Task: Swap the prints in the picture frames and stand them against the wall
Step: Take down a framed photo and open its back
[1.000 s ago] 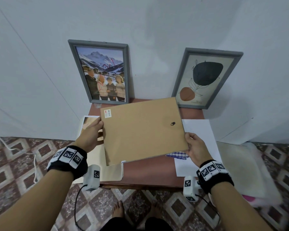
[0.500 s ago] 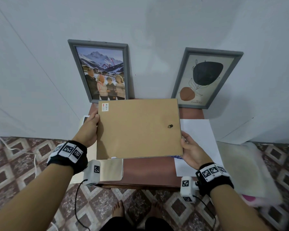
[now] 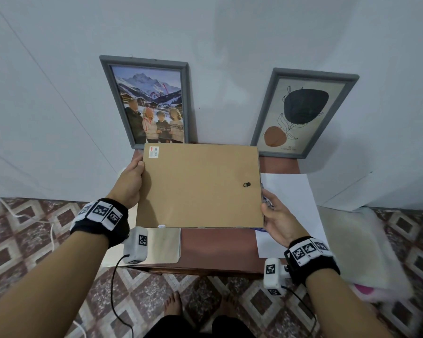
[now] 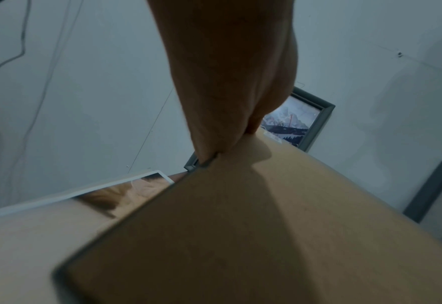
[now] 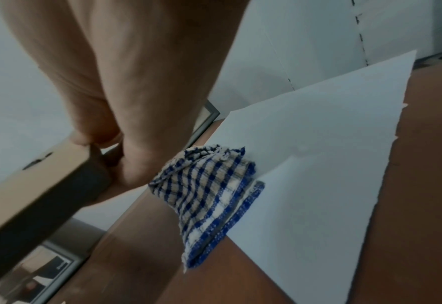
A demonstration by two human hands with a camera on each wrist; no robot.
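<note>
Held frame: a third picture frame [image 3: 200, 186] is held above the red-brown table [image 3: 217, 250], its brown backing board up and its long sides running left to right; a barcode sticker [image 3: 154, 151] sits at its far left corner and a small metal hanger [image 3: 246, 184] near its right edge
Left hand: the left hand [image 3: 132, 184] grips the frame's left edge, thumb on the backing and fingers wrapped under (the left wrist view shows the fingers [image 4: 214, 131] closed on the grey rim)
Right hand: the right hand [image 3: 280, 222] grips the near right corner, thumb on top and fingers curled beneath the rim
Against the wall: a grey frame with a mountain photo [image 3: 150, 103] stands upright at the table's far left; a grey frame with an abstract print [image 3: 303, 113] leans tilted at the far right, well apart from it
In the way: the held frame's far edge hides the bottom of the mountain photo frame
On the table, left: a loose photo print [image 4: 126, 191] and a pale sheet [image 3: 161, 245] lie partly under the held frame
On the table, right: a white paper sheet [image 3: 293, 196] overhangs the table edge, with a blue checked cloth [image 5: 209, 189] bunched on its near left part, just beside the right hand
Floor: patterned tiles [image 3: 29, 242], a white cable [image 3: 17, 215], a pale cushion [image 3: 357, 245] to the right (its far end is blurred)
</note>
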